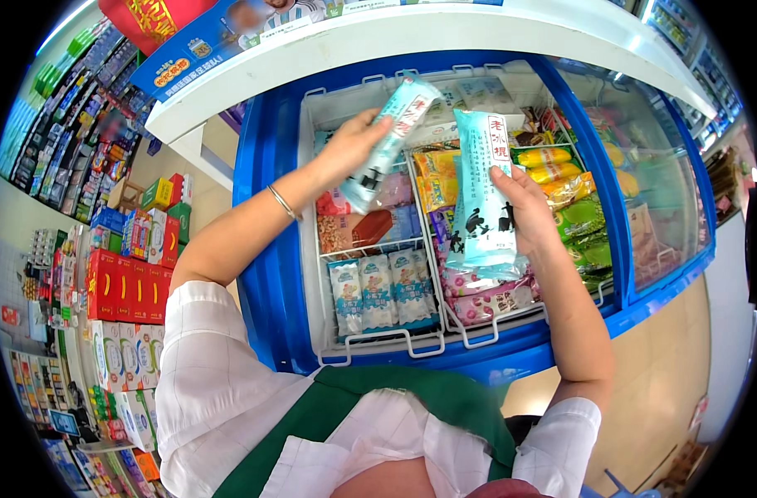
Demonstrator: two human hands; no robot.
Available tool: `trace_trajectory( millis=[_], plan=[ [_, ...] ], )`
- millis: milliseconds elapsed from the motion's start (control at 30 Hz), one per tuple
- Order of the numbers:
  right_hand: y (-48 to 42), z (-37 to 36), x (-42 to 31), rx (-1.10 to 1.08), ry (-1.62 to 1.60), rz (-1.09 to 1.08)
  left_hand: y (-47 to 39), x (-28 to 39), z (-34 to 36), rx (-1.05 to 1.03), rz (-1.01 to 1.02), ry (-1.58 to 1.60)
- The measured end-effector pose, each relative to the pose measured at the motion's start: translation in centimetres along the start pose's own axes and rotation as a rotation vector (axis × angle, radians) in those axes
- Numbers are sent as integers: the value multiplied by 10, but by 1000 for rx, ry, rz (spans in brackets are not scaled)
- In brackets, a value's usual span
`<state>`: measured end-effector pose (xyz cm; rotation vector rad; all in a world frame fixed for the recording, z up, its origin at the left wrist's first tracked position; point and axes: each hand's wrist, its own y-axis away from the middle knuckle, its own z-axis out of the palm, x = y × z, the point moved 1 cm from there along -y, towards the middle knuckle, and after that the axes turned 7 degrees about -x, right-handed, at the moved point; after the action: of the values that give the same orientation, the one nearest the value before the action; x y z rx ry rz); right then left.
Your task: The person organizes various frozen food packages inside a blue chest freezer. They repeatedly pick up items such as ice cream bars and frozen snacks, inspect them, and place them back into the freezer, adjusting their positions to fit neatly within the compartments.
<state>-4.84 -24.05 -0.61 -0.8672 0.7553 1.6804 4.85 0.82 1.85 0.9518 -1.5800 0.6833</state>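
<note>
Both my hands are over an open blue chest freezer. My left hand grips a light-blue wrapped ice pop by its edge, tilted above the left compartments. In my right hand are light-blue wrapped ice pops, at least two overlapping, the thumb on the front one. Below them, white wire baskets hold wrapped ice creams: blue-and-white packs at the near left, pink packs near the middle, yellow packs and green packs at the right.
A white shelf spans above the freezer's far side. The freezer's glass lid covers its right part. Stacked red cartons and white cartons stand left of the freezer, with stocked store shelves beyond.
</note>
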Motion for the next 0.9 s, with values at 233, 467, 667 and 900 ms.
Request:
trace_trajectory(
  millis=[233, 467, 667, 900],
  plan=[
    [6, 14, 4, 15, -126, -111, 9, 2, 61, -124, 153, 252],
    [-2, 22, 24, -1, -49, -109, 23, -11, 79, -139, 202, 271],
    [-5, 35, 45, 50, 124, -34, 27, -18, 75, -195, -93, 409],
    [3, 41, 32, 70, 76, 142, 34, -31, 87, -202, 95, 26]
  ],
)
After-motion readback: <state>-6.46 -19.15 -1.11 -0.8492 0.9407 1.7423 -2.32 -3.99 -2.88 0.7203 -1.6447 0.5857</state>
